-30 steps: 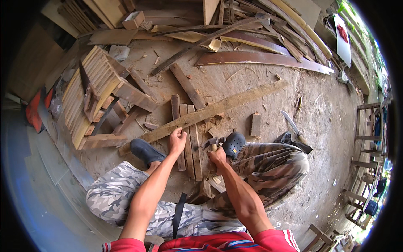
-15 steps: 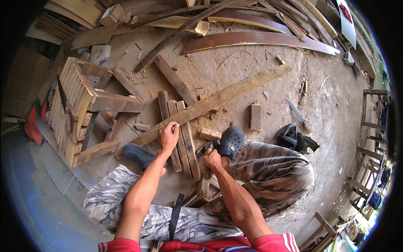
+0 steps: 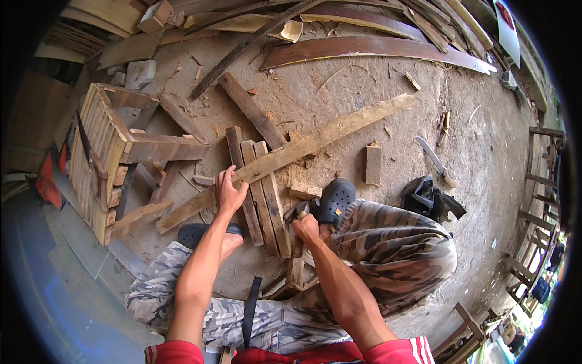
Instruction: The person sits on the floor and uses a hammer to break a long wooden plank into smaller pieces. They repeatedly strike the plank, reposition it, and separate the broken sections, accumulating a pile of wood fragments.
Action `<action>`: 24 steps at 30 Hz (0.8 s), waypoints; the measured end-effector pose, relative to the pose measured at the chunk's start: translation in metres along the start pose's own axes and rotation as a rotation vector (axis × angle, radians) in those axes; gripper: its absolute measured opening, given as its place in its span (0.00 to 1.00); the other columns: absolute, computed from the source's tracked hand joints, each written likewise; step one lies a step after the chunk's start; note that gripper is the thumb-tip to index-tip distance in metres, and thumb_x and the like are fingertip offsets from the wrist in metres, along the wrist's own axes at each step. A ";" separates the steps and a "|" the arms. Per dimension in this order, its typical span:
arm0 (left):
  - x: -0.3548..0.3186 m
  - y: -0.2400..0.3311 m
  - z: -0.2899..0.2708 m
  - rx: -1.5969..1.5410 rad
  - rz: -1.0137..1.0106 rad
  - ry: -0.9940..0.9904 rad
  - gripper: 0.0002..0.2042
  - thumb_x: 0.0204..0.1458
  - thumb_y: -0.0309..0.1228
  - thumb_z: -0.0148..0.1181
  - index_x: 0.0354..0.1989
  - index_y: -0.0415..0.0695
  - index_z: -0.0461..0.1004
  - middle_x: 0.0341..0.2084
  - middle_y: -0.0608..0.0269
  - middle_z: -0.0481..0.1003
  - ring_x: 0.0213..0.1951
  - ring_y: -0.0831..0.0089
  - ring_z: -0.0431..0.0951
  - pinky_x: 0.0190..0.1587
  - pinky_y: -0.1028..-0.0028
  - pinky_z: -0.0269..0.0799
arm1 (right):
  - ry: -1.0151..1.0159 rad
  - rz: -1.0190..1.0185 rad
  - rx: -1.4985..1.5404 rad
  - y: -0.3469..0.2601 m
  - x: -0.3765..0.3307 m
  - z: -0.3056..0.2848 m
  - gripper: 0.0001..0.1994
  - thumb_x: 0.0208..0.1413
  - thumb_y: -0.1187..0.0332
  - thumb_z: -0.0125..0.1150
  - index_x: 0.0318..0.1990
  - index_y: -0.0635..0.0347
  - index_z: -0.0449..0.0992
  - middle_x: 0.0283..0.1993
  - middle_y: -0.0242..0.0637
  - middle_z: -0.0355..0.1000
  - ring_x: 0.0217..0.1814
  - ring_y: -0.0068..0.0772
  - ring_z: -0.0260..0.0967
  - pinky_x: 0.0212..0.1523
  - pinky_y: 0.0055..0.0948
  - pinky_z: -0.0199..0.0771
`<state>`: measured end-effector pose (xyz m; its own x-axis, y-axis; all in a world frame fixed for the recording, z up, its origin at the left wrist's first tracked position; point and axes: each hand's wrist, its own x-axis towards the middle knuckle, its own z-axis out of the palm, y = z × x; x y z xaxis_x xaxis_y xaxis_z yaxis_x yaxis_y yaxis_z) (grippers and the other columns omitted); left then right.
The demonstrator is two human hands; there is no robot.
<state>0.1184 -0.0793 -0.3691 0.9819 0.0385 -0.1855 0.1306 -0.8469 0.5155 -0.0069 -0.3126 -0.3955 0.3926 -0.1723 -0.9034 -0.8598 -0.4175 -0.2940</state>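
Observation:
A long, rough wooden plank (image 3: 327, 133) lies slantwise across several shorter wooden battens (image 3: 271, 203). My left hand (image 3: 230, 193) grips its near edge left of the battens, thumb and fingers apart around the wood. Closed around a wooden handle, my right hand (image 3: 306, 229) rests beside my right clog (image 3: 337, 203). The handle's tool (image 3: 299, 247) is mostly hidden by the hand, so its kind cannot be told. My left clog (image 3: 193, 234) is on the floor below the plank's left end, partly behind my forearm.
A slatted wooden frame (image 3: 121, 158) stands at left. To the right lie a wood block (image 3: 373, 165), a curved-bladed knife (image 3: 433, 159) and a black plastic bag (image 3: 424, 197). Brown boards (image 3: 364, 50) lie at the back, and wooden racks (image 3: 539, 179) line the right side.
My left hand has shifted left along the plank, its fingers spreading around the edge. The plank has slid slightly down-left. My left foot has moved back from it, while my right hand stays put.

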 end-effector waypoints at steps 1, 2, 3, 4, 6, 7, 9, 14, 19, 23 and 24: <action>0.001 0.007 -0.007 0.140 0.105 0.022 0.32 0.42 0.41 0.67 0.58 0.45 0.68 0.49 0.54 0.70 0.55 0.58 0.68 0.57 0.58 0.63 | 0.001 0.004 -0.001 0.001 0.001 0.000 0.25 0.47 0.62 0.56 0.50 0.74 0.70 0.52 0.66 0.72 0.57 0.61 0.70 0.58 0.46 0.70; 0.004 0.013 -0.012 0.279 0.211 0.044 0.33 0.42 0.43 0.67 0.59 0.45 0.67 0.50 0.54 0.70 0.55 0.57 0.68 0.58 0.57 0.62 | 0.046 0.006 -0.009 0.001 0.002 0.000 0.24 0.46 0.63 0.57 0.48 0.74 0.72 0.50 0.65 0.73 0.56 0.60 0.72 0.56 0.45 0.72; 0.004 0.014 -0.017 0.419 0.309 0.070 0.35 0.41 0.44 0.67 0.60 0.45 0.66 0.50 0.54 0.70 0.56 0.56 0.67 0.60 0.56 0.60 | 0.088 0.004 -0.022 0.001 0.001 0.003 0.23 0.45 0.63 0.57 0.46 0.74 0.74 0.47 0.63 0.74 0.54 0.59 0.73 0.54 0.45 0.73; 0.008 0.010 -0.021 0.458 0.282 0.028 0.38 0.41 0.51 0.69 0.61 0.46 0.65 0.51 0.53 0.70 0.57 0.54 0.67 0.61 0.55 0.60 | 0.129 0.001 -0.036 0.002 0.001 0.006 0.22 0.45 0.63 0.58 0.43 0.74 0.76 0.45 0.62 0.76 0.53 0.57 0.74 0.51 0.44 0.75; 0.019 0.005 -0.033 0.374 0.075 -0.233 0.41 0.40 0.56 0.70 0.61 0.46 0.65 0.52 0.51 0.70 0.58 0.53 0.68 0.61 0.54 0.61 | 0.119 0.020 -0.046 0.003 0.005 0.008 0.21 0.45 0.63 0.58 0.43 0.73 0.77 0.45 0.61 0.76 0.52 0.57 0.75 0.50 0.43 0.75; 0.024 0.004 -0.038 0.327 -0.029 -0.361 0.42 0.39 0.58 0.70 0.61 0.46 0.65 0.53 0.51 0.70 0.58 0.53 0.68 0.61 0.54 0.61 | 0.114 0.028 -0.051 0.005 0.007 0.007 0.21 0.45 0.63 0.58 0.42 0.72 0.77 0.45 0.60 0.76 0.52 0.56 0.75 0.50 0.43 0.75; 0.031 0.003 -0.045 0.270 -0.151 -0.461 0.45 0.37 0.64 0.69 0.59 0.43 0.66 0.54 0.49 0.71 0.59 0.53 0.68 0.61 0.55 0.63 | 0.042 0.036 -0.018 0.008 0.009 0.003 0.22 0.46 0.63 0.58 0.45 0.73 0.75 0.48 0.61 0.75 0.55 0.57 0.73 0.54 0.43 0.74; 0.034 0.000 -0.046 0.282 -0.137 -0.549 0.46 0.36 0.65 0.68 0.57 0.40 0.69 0.56 0.47 0.70 0.61 0.53 0.68 0.62 0.57 0.63 | 0.012 0.028 0.017 0.023 0.020 0.008 0.20 0.47 0.62 0.59 0.43 0.70 0.78 0.46 0.59 0.77 0.50 0.55 0.76 0.49 0.42 0.77; 0.036 -0.017 -0.051 0.346 -0.121 -0.712 0.43 0.38 0.62 0.69 0.54 0.37 0.70 0.56 0.45 0.71 0.60 0.50 0.69 0.60 0.55 0.66 | -0.007 0.065 0.004 -0.023 -0.023 -0.007 0.03 0.47 0.73 0.61 0.27 0.62 0.74 0.23 0.36 0.70 0.23 0.31 0.68 0.21 0.34 0.63; 0.035 0.011 -0.065 0.370 -0.061 -0.790 0.39 0.37 0.47 0.76 0.57 0.39 0.68 0.59 0.52 0.69 0.62 0.52 0.67 0.60 0.53 0.67 | -0.061 0.029 0.052 -0.004 -0.005 -0.012 0.05 0.48 0.71 0.62 0.26 0.62 0.74 0.20 0.37 0.69 0.23 0.32 0.69 0.20 0.36 0.64; 0.029 0.007 -0.059 0.400 -0.004 -0.721 0.40 0.38 0.46 0.76 0.58 0.40 0.66 0.60 0.52 0.68 0.63 0.53 0.67 0.60 0.54 0.68 | -0.097 0.049 0.167 -0.005 -0.010 -0.012 0.06 0.49 0.70 0.62 0.26 0.62 0.73 0.20 0.37 0.68 0.22 0.32 0.68 0.19 0.36 0.64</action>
<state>0.1560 -0.0532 -0.3217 0.6350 -0.1929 -0.7481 -0.0589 -0.9776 0.2022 -0.0026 -0.3200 -0.3813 0.3226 -0.0981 -0.9414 -0.9224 -0.2558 -0.2894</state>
